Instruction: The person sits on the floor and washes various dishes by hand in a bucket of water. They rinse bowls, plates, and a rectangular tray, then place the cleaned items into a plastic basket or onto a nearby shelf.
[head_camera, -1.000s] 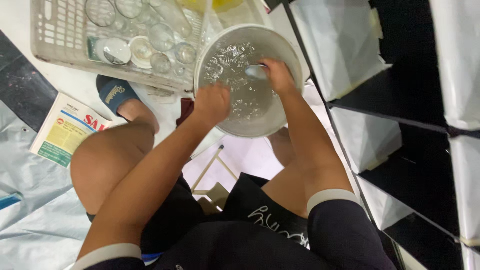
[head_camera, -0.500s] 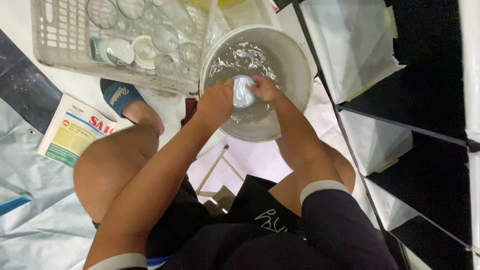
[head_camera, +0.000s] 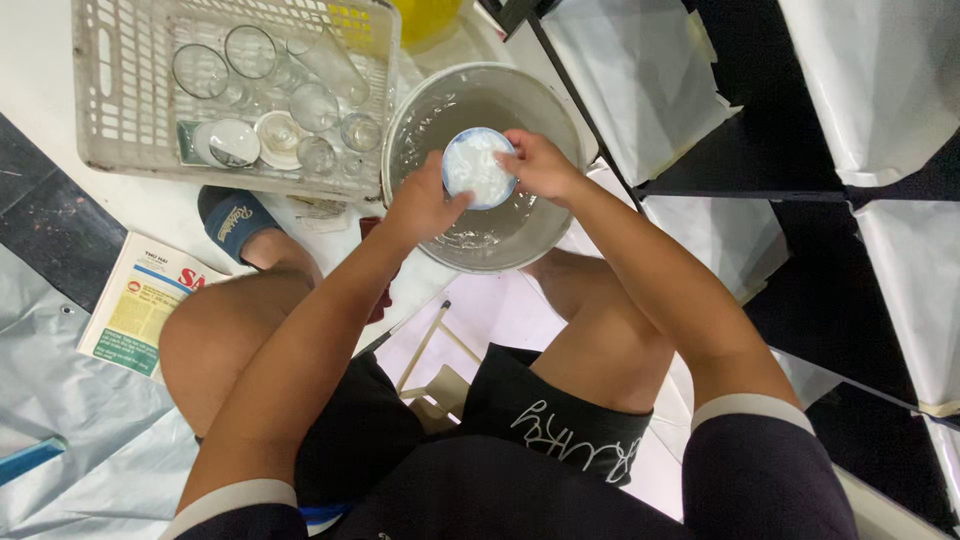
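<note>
My left hand (head_camera: 425, 205) and right hand (head_camera: 540, 165) both hold a small white bowl (head_camera: 478, 167) over the water-filled basin (head_camera: 480, 175). Each grip is closed on its rim, seemingly soapy. A basket (head_camera: 110, 90) of glasses sits beside it

Home floor wash-up spot, prob. kitchen/back area: round grey metal basin (head_camera: 480, 215) of water on pale tile floor (head_camera: 60, 130), white plastic lattice crate (head_camera: 120, 110) w/ clear glasses (head_camera: 250, 55), black cube shelving (head_camera: 800, 180) beside.
</note>
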